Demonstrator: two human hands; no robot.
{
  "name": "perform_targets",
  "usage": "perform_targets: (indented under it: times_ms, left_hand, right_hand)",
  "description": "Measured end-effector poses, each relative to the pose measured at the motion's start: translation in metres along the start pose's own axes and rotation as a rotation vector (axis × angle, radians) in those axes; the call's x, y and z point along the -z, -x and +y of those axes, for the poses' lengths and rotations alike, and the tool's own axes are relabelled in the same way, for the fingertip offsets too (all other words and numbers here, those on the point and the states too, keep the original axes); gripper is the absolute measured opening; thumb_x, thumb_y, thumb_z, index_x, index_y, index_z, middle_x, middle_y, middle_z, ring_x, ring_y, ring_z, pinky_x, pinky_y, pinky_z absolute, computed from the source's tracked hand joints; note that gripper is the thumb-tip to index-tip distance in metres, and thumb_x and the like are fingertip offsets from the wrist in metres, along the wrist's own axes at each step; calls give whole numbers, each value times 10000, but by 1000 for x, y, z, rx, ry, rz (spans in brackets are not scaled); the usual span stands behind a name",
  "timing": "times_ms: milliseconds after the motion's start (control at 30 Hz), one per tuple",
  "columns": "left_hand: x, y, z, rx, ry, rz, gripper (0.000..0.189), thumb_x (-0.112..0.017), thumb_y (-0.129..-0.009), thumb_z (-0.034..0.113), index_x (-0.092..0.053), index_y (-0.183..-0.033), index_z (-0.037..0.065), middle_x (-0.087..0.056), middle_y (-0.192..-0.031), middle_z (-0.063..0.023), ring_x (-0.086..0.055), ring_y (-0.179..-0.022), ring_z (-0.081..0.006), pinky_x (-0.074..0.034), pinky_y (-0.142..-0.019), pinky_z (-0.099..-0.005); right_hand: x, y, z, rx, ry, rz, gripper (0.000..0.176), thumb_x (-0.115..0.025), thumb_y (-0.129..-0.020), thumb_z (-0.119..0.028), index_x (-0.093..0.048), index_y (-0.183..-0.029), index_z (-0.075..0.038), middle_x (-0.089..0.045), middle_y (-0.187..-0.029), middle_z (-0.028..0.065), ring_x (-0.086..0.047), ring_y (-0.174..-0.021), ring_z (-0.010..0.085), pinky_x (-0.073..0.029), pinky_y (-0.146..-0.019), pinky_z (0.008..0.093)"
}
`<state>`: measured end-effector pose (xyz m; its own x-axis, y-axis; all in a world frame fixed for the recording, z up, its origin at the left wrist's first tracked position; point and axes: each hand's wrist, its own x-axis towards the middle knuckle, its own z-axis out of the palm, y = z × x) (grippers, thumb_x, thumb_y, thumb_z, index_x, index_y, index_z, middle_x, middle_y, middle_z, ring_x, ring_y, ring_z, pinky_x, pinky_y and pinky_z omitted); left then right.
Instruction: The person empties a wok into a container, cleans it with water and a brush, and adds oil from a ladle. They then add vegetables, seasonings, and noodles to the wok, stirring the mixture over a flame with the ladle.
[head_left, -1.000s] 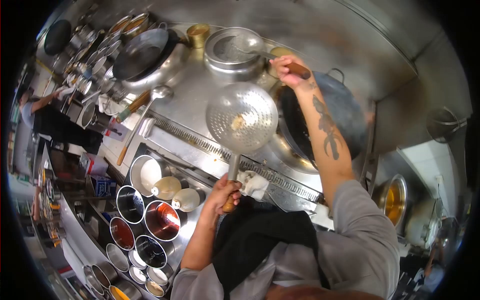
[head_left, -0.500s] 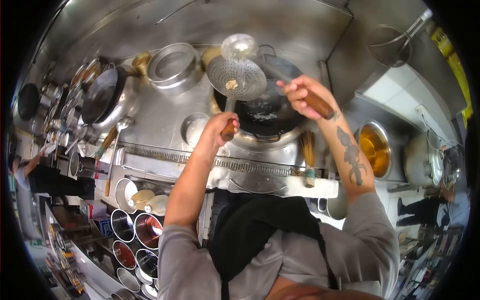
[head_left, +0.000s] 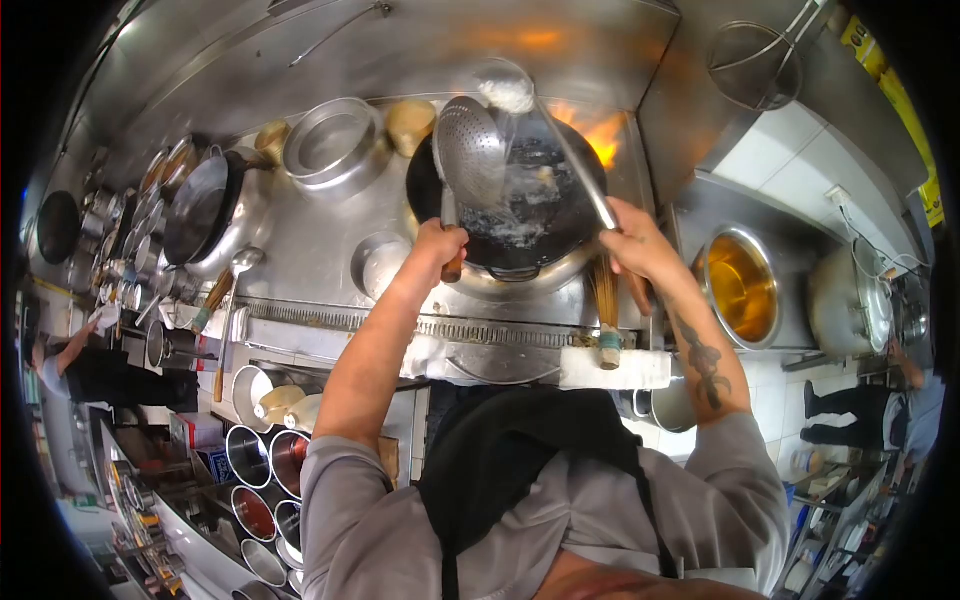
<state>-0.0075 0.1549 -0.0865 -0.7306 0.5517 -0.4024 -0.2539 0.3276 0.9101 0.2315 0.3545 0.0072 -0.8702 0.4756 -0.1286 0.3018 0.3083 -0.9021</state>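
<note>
My left hand (head_left: 437, 247) is wrapped around the wooden handle of a perforated skimmer (head_left: 470, 150). The skimmer's bowl is tipped on its side over the left part of a black wok (head_left: 460, 240). My right hand (head_left: 634, 240) grips the handle of a long ladle (head_left: 578, 168), which crosses above the wok. The ladle's bowl is beyond the wok's far side, with a lump of white food (head_left: 508, 95) in it. Pale bits and wet, whitish streaks show inside the wok, partly blurred.
Flames (head_left: 600, 138) rise at the wok's far right edge. A bamboo brush (head_left: 606, 305) stands at its near right. To the right sits a pot of amber liquid (head_left: 740, 290). Left are a metal basin (head_left: 335, 140) and another ladle (head_left: 238, 290). Other people stand at both sides.
The skimmer has gone from nearly level to tipped, and the clump in it no longer shows there. My right hand and the ladle have moved right and nearer. Flames have appeared behind the wok.
</note>
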Motion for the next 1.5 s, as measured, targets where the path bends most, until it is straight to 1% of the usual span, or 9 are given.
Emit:
perform_targets:
  times_ms: [100, 133, 400, 600, 1033, 1133, 1267, 1367, 1500]
  left_hand:
    - [15, 17, -1, -126, -40, 79, 164, -586, -787, 16, -487, -914, -15, -553, -698, -81, -553, -554, -144, -448, -461, -299]
    - [21, 23, -2, -130, -17, 90, 178, -586, -792, 21, -492, -941, -4, -543, -707, -71, -548, -559, -138, -445, -453, -294]
    - [117, 111, -48, -40, 572, 90, 177, -587, -823, 18, -505, -978, 38, -539, -759, -48, -524, -564, -116, -428, -432, -256]
    - [159, 129, -146, 48, 877, 73, 123, -601, -818, -1, -505, -888, 30, -536, -775, -60, -521, -587, -114, -432, -442, -233]
    - [165, 98, -225, 234, 686, 3, 151, -593, -831, 42, -541, -971, 16, -555, -765, -54, -552, -603, -140, -483, -480, -258]
    - [160, 105, -225, 133, 368, 183, 193, -618, -807, 99, -553, -948, -14, -581, -756, -113, -577, -578, -243, -502, -514, -328]
    - [161, 118, -225, -267, -649, 398, 413, -643, -732, 148, -538, -1067, -71, -579, -888, -258, -564, -812, -464, -482, -773, -498]
    - [147, 119, -196, -334, -708, 473, 468, -636, -743, 127, -516, -1153, -64, -557, -994, -256, -535, -941, -451, -455, -841, -509]
    - [55, 109, -87, -897, -725, 313, 498, -599, -727, 23, -480, -1194, -100, -523, -1119, -275, -503, -1049, -427, -416, -928, -483]
  right_hand:
    - [4, -1, 14, 382, 416, 226, 488, -565, -811, -94, -489, -1268, 57, -626, -784, 195, -637, -684, 323, -511, -690, 390]
    - [4, 2, 4, 282, 474, 194, 579, -577, -807, -93, -425, -1343, 62, -626, -860, 261, -621, -842, 406, -484, -814, 435]
    - [-28, -51, -89, 539, 681, 210, 555, -553, -798, -54, -439, -1334, 34, -623, -895, 272, -622, -830, 410, -489, -767, 456]
    - [-92, -210, -167, 893, 817, 190, 401, -550, -807, -62, -527, -1199, 19, -638, -888, 268, -629, -846, 432, -496, -753, 489]
    - [-207, -319, -250, 823, 1306, 90, 271, -478, -860, -31, -546, -1112, 41, -654, -965, 247, -646, -904, 405, -527, -768, 476]
    - [-165, -285, -231, 854, 1403, 131, 365, -475, -862, -25, -495, -1221, 40, -646, -944, 245, -647, -894, 403, -532, -765, 459]
    - [-87, -221, -198, 855, 1413, 193, 583, -492, -838, -22, -373, -1409, -26, -594, -946, 239, -622, -843, 396, -511, -727, 458]
    - [-43, -169, -179, 751, 1423, 179, 546, -475, -858, -11, -375, -1395, 6, -624, -875, 245, -636, -853, 399, -522, -729, 459]
    - [-6, -152, -142, 721, 1319, 237, 533, -470, -873, -36, -371, -1395, 8, -618, -865, 248, -636, -836, 381, -505, -713, 466]
